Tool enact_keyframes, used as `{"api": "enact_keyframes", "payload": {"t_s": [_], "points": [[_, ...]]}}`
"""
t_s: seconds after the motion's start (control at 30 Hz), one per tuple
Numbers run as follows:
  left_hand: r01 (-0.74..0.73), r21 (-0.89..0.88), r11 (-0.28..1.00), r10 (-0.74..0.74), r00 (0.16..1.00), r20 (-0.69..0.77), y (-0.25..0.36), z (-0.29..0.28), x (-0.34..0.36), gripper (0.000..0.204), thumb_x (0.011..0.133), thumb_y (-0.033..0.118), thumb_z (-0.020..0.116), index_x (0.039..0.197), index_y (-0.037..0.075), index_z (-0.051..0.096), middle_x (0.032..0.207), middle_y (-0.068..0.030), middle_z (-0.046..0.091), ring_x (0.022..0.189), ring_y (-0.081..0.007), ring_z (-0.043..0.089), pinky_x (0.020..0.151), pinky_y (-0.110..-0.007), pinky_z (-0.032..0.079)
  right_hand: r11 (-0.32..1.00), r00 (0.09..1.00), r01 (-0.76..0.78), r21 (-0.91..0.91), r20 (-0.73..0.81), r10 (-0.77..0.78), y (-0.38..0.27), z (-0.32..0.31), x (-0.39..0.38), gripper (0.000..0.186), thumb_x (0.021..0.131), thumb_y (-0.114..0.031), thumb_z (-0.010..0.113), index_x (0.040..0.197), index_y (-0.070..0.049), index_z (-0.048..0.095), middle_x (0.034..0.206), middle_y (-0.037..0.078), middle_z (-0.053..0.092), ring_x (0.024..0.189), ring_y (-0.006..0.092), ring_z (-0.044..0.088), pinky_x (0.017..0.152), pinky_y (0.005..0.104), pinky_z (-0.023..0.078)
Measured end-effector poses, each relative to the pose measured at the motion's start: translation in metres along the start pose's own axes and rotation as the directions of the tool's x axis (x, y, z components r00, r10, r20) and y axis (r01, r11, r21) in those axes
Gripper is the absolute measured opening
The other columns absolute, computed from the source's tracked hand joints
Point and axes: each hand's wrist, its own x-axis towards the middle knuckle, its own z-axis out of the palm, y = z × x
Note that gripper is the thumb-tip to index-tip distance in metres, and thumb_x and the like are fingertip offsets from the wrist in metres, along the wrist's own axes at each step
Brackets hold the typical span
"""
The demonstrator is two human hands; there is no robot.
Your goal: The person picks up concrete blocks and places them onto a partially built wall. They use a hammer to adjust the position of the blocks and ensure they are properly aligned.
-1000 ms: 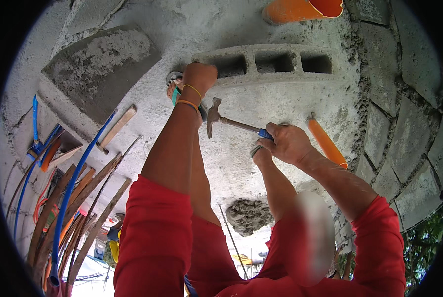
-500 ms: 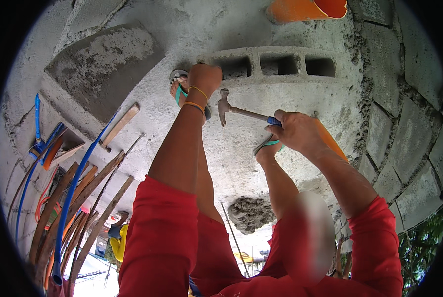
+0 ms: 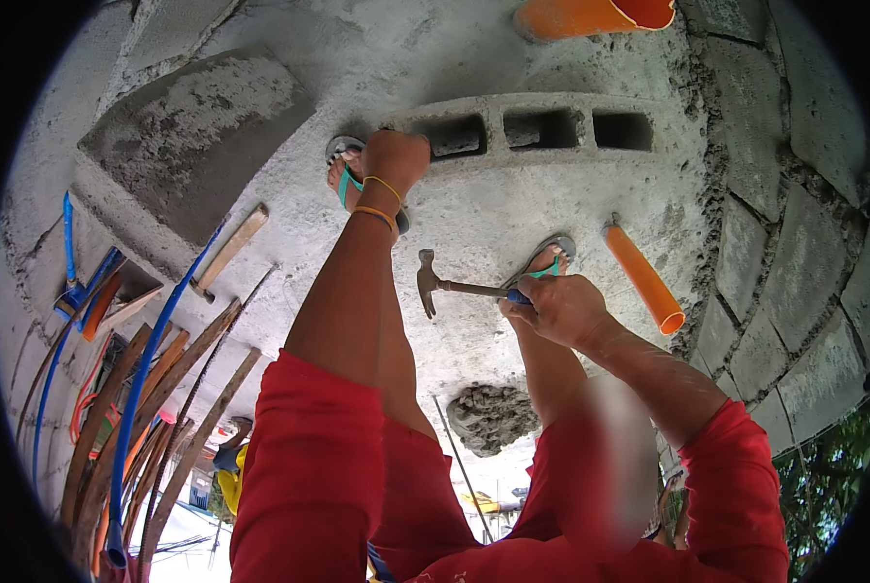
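A grey concrete hollow block [image 3: 494, 131] lies on the rough concrete floor with three of its hollows facing me. My left hand [image 3: 396, 160] is closed around its left end, beside my left sandalled foot; the fingertips are hidden. In my right hand [image 3: 563, 309] is a claw hammer [image 3: 472, 289], gripped by its blue handle end. The hammer points left, its metal head well apart from the block and nearer to me. My right foot [image 3: 546, 260] in a green-strapped flip-flop is just beyond the right hand.
An orange pipe [image 3: 644, 277] lies right of my right foot, and a wider one [image 3: 591, 17] beyond the block. A mortar-covered slab [image 3: 197, 136] stands at left, near wooden sticks [image 3: 197, 452] and blue pipes. A mortar heap [image 3: 493, 420] sits between my legs. A block wall [image 3: 795, 282] rises at right.
My right hand has drawn the hammer back toward me and slightly left, away from the block, uncovering the orange pipe. My left hand stays at the block's end.
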Motion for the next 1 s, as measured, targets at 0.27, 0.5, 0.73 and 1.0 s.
{"api": "enact_keyframes", "payload": {"t_s": [0.27,0.5,0.73,1.0], "points": [[-0.099,0.113,0.989,0.098,0.995,0.017,-0.003,-0.004,0.001,0.019,0.087,0.014,0.064,0.082,0.009,0.081,0.088,-0.0174,0.077,0.085,-0.0344,0.078,0.074,-0.045,0.062,0.97,0.979,-0.127,-0.206,0.13,0.156,0.013,-0.063,0.087,0.039,0.094,-0.045,0.073,0.112,-0.009,0.073,0.099,0.013,0.077,0.097,0.0322,0.075,0.082,0.0433,0.06],[0.073,-0.066,0.995,-0.066,0.993,0.096,-0.002,-0.01,0.007,0.018,0.088,0.014,0.064,0.083,0.01,0.081,0.088,-0.0154,0.078,0.085,-0.0332,0.078,0.073,-0.045,0.061,0.966,0.976,-0.144,-0.214,0.128,0.174,0.011,-0.04,0.09,0.036,0.096,-0.043,0.071,0.11,-0.01,0.073,0.106,0.012,0.076,0.105,0.0314,0.073,0.085,0.0446,0.059],[-0.06,0.058,0.996,0.057,0.997,0.053,-0.009,0.001,0.009,0.018,0.087,0.009,0.063,0.083,0.009,0.081,0.092,-0.0169,0.078,0.087,-0.0339,0.078,0.076,-0.045,0.061,0.964,0.958,-0.263,0.035,0.131,0.256,0.001,-0.031,0.08,0.042,0.095,-0.047,0.072,0.112,-0.008,0.071,0.1,0.014,0.076,0.098,0.034,0.075,0.084,0.0444,0.059],[0.18,-0.276,0.944,-0.161,0.983,0.09,-0.008,0.017,0.012,0.025,0.09,0.014,0.057,0.083,0.007,0.081,0.093,-0.0194,0.077,0.087,-0.0359,0.077,0.077,-0.048,0.061,0.976,0.976,-0.217,-0.027,-0.039,0.215,-0.004,-0.054,0.049,0.039,0.095,-0.047,0.071,0.106,-0.01,0.07,0.09,0.012,0.076,0.089,0.0306,0.076,0.078,0.0436,0.059]]}}
